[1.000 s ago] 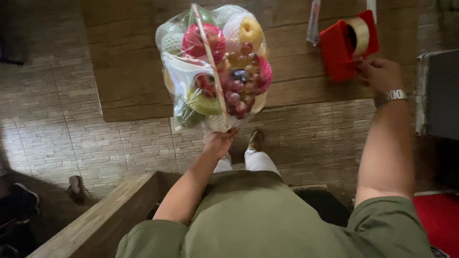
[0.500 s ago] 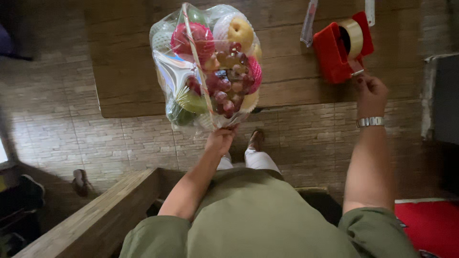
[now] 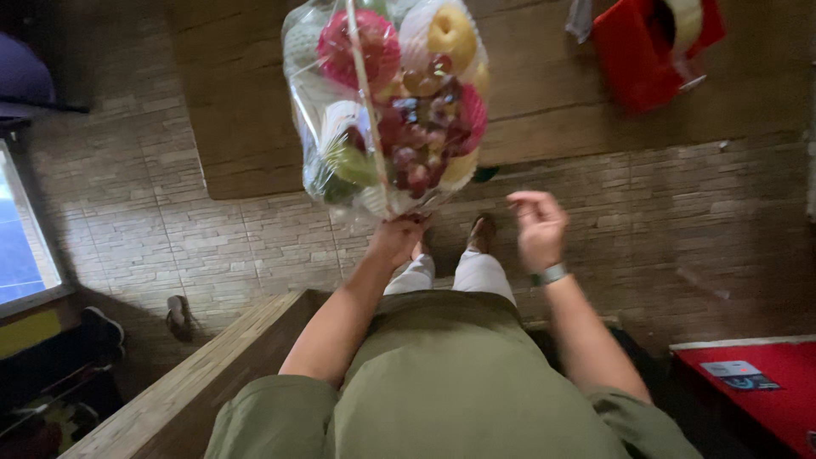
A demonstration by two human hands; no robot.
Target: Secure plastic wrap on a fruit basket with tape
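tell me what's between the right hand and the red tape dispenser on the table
In the head view, nothing lies between them except bare surface: the right hand hangs open over the tiled floor, then comes the wooden table edge, with the red tape dispenser farther up.

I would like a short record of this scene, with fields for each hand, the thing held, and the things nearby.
left hand: left hand grips the bottom of the fruit bundle and holds it up
fruit bundle: clear wrap around red, yellow and green fruit and dark grapes
right hand: right hand is free, fingers loosely curled, beside the bundle's base
wrist: watch
nearby: red tape dispenser on the wooden table
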